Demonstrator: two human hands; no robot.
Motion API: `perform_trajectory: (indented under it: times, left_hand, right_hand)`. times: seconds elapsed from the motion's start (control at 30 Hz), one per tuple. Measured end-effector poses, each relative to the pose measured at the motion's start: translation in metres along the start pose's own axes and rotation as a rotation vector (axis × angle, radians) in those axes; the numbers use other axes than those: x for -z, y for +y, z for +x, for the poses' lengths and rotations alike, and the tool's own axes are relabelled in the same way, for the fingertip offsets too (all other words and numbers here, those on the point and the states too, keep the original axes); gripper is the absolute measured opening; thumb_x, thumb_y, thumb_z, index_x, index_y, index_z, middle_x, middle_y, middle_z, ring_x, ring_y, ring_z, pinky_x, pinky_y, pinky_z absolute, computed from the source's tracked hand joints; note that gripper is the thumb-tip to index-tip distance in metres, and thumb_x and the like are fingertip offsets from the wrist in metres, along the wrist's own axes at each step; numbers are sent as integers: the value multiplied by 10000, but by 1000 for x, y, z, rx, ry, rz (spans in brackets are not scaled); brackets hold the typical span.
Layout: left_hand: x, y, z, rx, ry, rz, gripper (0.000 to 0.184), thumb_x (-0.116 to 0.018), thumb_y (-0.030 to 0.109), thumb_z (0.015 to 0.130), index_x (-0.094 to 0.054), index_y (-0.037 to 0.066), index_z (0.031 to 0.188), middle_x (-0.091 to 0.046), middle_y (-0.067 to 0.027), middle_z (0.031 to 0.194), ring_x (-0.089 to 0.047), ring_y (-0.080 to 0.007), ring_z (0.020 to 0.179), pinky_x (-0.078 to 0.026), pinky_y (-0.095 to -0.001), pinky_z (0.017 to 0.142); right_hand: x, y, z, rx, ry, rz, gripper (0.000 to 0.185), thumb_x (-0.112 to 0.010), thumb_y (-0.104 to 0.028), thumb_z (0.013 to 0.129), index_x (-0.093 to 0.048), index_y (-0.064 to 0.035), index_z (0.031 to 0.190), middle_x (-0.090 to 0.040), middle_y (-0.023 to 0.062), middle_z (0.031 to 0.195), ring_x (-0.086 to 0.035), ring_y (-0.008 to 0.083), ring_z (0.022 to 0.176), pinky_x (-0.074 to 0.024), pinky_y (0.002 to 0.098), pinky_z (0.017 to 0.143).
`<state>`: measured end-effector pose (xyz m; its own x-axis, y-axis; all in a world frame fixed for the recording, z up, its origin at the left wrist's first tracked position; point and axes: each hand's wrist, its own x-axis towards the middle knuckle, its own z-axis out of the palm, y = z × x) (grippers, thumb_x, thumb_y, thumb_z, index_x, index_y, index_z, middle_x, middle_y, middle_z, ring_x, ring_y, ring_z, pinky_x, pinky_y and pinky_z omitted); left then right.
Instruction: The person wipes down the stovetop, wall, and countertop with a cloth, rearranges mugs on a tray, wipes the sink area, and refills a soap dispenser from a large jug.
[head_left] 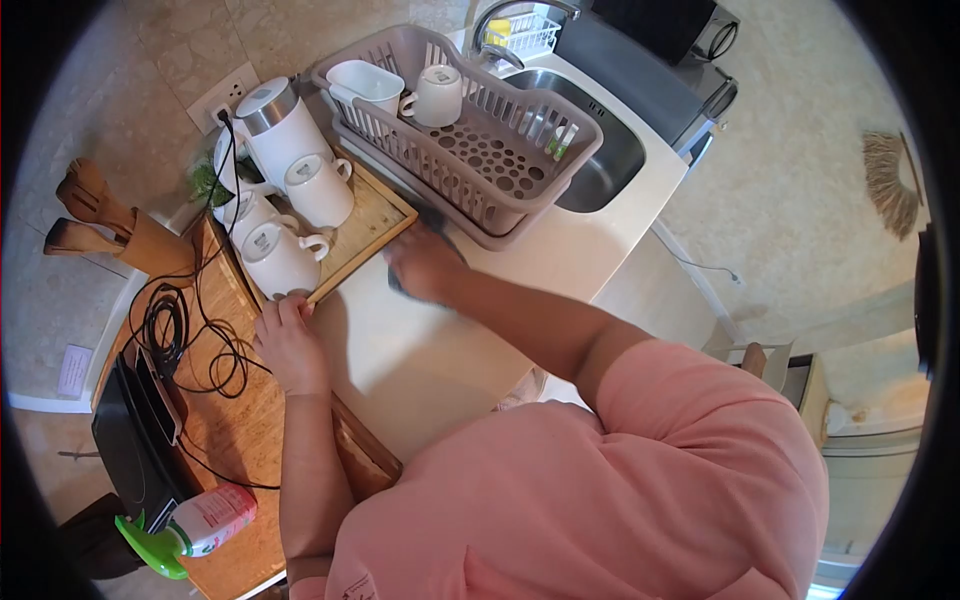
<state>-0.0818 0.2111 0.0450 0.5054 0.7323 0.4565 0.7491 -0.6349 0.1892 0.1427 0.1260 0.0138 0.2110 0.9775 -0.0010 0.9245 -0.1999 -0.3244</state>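
Note:
My left hand (290,345) has its fingers bent over the near corner of a wooden tray (375,240). On the tray are several white mugs (320,192) turned bottom up, with a white electric kettle (285,128) behind them. Beside the tray's right side, my right hand (428,262) presses a dark grey cloth (440,222) flat on the pale counter (400,355). Most of that cloth is hidden under the hand.
A taupe dish rack (480,215) holding a white mug and a white tub stands by the steel sink (615,165). Black cables (165,320), a green-topped spray bottle (210,520) and a wooden holder with utensils (155,245) are on the left.

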Motion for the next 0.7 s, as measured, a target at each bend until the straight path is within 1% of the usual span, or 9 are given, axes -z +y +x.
perform_trajectory:
  times: [0.03, 0.1, 0.17, 0.23, 0.27, 0.33, 0.37, 0.47, 0.7]
  left_hand:
    - [1, 0, 1, -2, 2, -4, 114, -643, 179, 882, -622, 144, 988, -586, -42, 1021, -547, -280, 1006, -424, -444, 816]
    - [4, 1, 2, 11, -20, -33, 108, -641, 163, 882, -619, 129, 982, -586, -49, 1022, -546, -292, 1002, -417, -452, 817]
    - [6, 5, 2, 15, -19, -26, 102, -638, 153, 880, -619, 123, 976, -585, -55, 1017, -543, -299, 999, -414, -453, 819]
    - [9, 8, 3, 17, -9, -18, 95, -634, 144, 879, -619, 118, 969, -585, -61, 1012, -541, -306, 996, -411, -454, 821]
    - [10, 8, 3, 13, -3, -26, 115, -642, 141, 859, -619, 130, 971, -577, -52, 988, -539, -300, 993, -404, -450, 821]
    - [8, 6, 4, 21, 4, -35, 143, -651, 126, 836, -619, 140, 975, -572, -54, 974, -534, -300, 995, -390, -449, 851]
    - [7, 5, 4, 17, 18, -37, 143, -651, 126, 836, -619, 140, 975, -572, -54, 974, -534, -300, 995, -390, -449, 851]
    - [7, 5, 3, 11, 44, -45, 149, -650, 125, 838, -621, 137, 984, -575, -64, 985, -532, -301, 999, -375, -454, 885]
    - [13, 5, 8, 1, 21, -114, 114, -616, 112, 867, -613, 100, 980, -564, -91, 959, -527, -311, 971, -360, -453, 882]
  right_hand:
    - [2, -15, -15, 11, 1, 83, 461, -362, -193, 960, -508, 12, 1347, -399, 190, 1507, -317, 316, 1431, -199, 433, 1195]
    - [-41, -39, -38, 252, 59, 255, 457, -409, -221, 951, -520, 13, 1328, -452, 205, 1454, -374, 315, 1392, -202, 429, 1195]
    - [-73, -60, -45, 531, 112, 122, 425, -450, -230, 926, -555, 8, 1263, -483, 212, 1411, -408, 332, 1355, -248, 440, 1174]
    - [-49, -85, -17, 598, -354, -41, 395, -459, -258, 913, -582, 8, 1179, -485, 221, 1396, -438, 343, 1319, -289, 448, 1149]
    - [-34, -95, -1, 599, -349, -55, 395, -459, -258, 913, -582, 8, 1179, -485, 221, 1396, -438, 343, 1319, -289, 448, 1149]
    - [-12, -106, 33, 433, -556, 292, 412, -444, -299, 913, -565, -2, 1171, -481, 221, 1400, -463, 332, 1297, -301, 462, 1137]
    - [-11, -107, 47, 436, -545, 282, 412, -444, -299, 913, -565, -2, 1171, -481, 221, 1400, -463, 332, 1297, -301, 462, 1137]
    - [-18, -109, 82, 663, -362, 199, 450, -415, -308, 936, -515, -3, 1252, -460, 227, 1420, -448, 325, 1319, -309, 470, 1135]
    - [-39, -98, 135, 647, -346, 170, 466, -402, -310, 945, -489, -3, 1285, -431, 222, 1443, -418, 323, 1341, -293, 466, 1143]
